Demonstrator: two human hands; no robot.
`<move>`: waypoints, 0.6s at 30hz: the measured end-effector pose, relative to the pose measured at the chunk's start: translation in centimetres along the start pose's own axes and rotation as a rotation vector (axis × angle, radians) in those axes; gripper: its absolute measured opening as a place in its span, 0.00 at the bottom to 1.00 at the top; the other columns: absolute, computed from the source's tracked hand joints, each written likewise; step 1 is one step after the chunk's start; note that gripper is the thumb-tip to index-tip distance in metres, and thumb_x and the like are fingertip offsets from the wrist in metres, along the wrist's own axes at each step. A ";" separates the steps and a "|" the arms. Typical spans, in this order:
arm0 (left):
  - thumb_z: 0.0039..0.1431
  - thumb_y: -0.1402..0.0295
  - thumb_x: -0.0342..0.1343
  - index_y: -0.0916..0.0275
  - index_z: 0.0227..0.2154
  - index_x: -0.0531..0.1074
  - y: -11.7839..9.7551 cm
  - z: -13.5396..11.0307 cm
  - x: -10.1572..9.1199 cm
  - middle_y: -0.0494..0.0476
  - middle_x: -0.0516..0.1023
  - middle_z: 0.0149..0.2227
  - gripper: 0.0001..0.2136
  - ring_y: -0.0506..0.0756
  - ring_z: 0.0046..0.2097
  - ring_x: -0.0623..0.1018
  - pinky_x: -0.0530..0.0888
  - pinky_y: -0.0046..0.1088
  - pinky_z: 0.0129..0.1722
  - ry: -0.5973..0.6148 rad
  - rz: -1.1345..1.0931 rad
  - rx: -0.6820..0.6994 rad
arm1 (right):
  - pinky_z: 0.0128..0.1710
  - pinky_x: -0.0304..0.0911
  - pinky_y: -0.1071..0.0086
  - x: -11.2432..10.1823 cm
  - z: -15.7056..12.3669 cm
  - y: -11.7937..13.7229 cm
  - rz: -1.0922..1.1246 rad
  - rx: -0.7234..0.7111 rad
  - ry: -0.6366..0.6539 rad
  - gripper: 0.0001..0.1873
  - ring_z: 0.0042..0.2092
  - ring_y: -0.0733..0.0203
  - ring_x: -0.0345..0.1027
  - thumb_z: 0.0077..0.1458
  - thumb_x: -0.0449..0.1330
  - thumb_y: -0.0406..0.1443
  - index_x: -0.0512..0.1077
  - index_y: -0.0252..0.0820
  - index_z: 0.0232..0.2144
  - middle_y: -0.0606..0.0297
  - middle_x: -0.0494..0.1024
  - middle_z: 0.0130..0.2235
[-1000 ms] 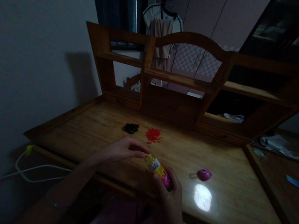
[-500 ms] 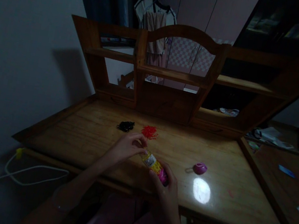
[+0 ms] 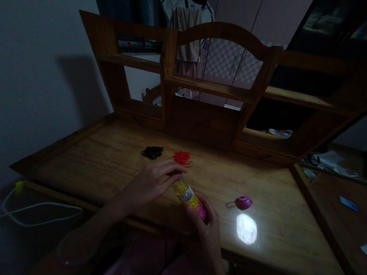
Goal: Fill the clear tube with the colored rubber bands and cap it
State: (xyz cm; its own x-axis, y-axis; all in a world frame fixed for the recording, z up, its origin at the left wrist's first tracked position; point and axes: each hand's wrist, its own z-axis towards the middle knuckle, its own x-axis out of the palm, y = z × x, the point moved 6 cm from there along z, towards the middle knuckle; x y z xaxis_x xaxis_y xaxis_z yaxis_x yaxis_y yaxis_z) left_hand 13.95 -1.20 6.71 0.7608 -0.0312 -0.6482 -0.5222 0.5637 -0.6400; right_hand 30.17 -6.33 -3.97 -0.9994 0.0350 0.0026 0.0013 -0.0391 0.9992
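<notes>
Right hand (image 3: 208,225) gripped labelled bottle (image 3: 188,195), left hand (image 3: 152,181) curled at its far-left end, pinch unclear, red pile (image 3: 183,157) lay beyond

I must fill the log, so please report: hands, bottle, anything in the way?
Right hand gripping bottle, slanted in view. Left hand at its left end, grip unclear. Red pile just beyond left hand; no obstruction seen.

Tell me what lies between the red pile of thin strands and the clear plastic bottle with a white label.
In the head view, the fingers of the left hand lie between the red pile and the bottle.
</notes>
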 end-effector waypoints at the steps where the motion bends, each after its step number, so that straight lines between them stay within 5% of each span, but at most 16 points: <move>1: 0.62 0.66 0.52 0.57 0.40 0.76 -0.3 -0.1 -0.4 0.53 0.78 0.40 0.09 0.54 0.44 0.77 0.72 0.30 0.47 -0.026 0.008 0.005 | 0.48 0.64 0.64 -0.1 0.0 0.0 0.009 0.000 -0.003 0.20 0.49 0.51 0.69 0.51 0.63 0.45 0.73 0.43 0.45 0.63 0.77 0.46; 4: 0.62 0.63 0.52 0.56 0.40 0.75 0.6 -0.6 -2.3 0.51 0.80 0.38 0.09 0.53 0.41 0.78 0.72 0.28 0.45 -0.133 -0.003 -0.070 | 0.47 0.64 0.65 -0.4 0.1 -0.6 0.073 0.015 0.000 0.20 0.49 0.50 0.69 0.51 0.63 0.44 0.73 0.44 0.45 0.63 0.78 0.45; 8: 0.63 0.60 0.49 0.57 0.42 0.74 6.6 -1.8 -4.1 0.53 0.80 0.41 0.12 0.55 0.44 0.77 0.71 0.32 0.48 -0.204 0.017 -0.235 | 0.43 0.67 0.61 -1.5 0.8 -2.6 0.264 0.039 -0.079 0.20 0.43 0.50 0.72 0.52 0.59 0.45 0.74 0.42 0.45 0.59 0.79 0.43; 13: 0.58 0.59 0.52 0.61 0.40 0.74 16.3 -5.4 -2.9 0.58 0.78 0.42 0.13 0.58 0.44 0.76 0.73 0.36 0.46 -0.074 0.128 -0.408 | 0.43 0.68 0.57 -2.7 0.9 -3.7 0.286 0.044 -0.219 0.17 0.41 0.51 0.74 0.56 0.55 0.43 0.76 0.42 0.42 0.55 0.79 0.42; 18: 0.55 0.64 0.52 0.62 0.39 0.71 20.0 -7.4 -1.2 0.59 0.74 0.41 0.11 0.58 0.43 0.74 0.72 0.37 0.47 0.018 0.195 -0.455 | 0.42 0.68 0.56 -2.7 0.6 -3.6 0.331 0.105 -0.236 0.15 0.40 0.49 0.74 0.53 0.58 0.44 0.78 0.42 0.37 0.56 0.80 0.41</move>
State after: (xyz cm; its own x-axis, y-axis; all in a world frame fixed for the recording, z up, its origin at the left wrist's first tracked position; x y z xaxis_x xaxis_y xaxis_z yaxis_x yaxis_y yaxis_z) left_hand -0.29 3.96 -8.33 0.6273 0.0226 -0.7785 -0.7727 0.1426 -0.6185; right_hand 32.83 -5.71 -7.52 -0.9090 0.2657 0.3211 0.3371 0.0153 0.9414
